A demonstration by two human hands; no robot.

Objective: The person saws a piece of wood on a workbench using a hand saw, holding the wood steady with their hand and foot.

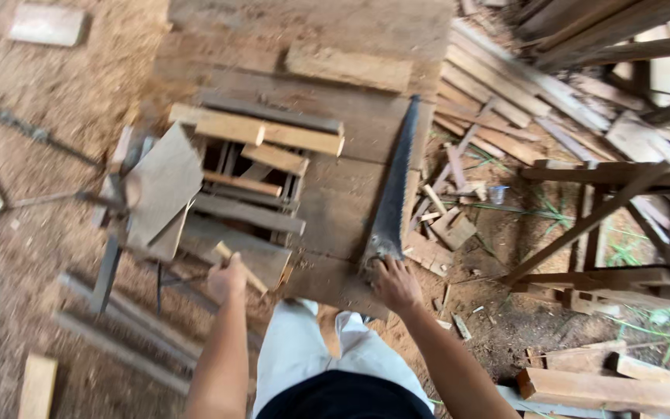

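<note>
My right hand point(395, 284) grips the handle of a long dark hand saw point(393, 194), whose blade lies along the right edge of a worn wooden workbench point(335, 116) and points away from me. My left hand point(227, 281) is closed around the pale wooden handle point(240, 268) of a tool at the bench's near left corner; the tool's head is hidden. A loose stack of wooden slats and short blocks point(261, 151) rests on the bench's left side, just beyond my left hand.
A flat board point(160, 186) leans at the bench's left. Planks point(505, 93) and offcuts are piled to the right, with a wooden trestle frame point(606, 225) beyond. Short beams point(599, 384) lie at lower right. Sawdust covers the ground; boards point(122, 326) lie at lower left.
</note>
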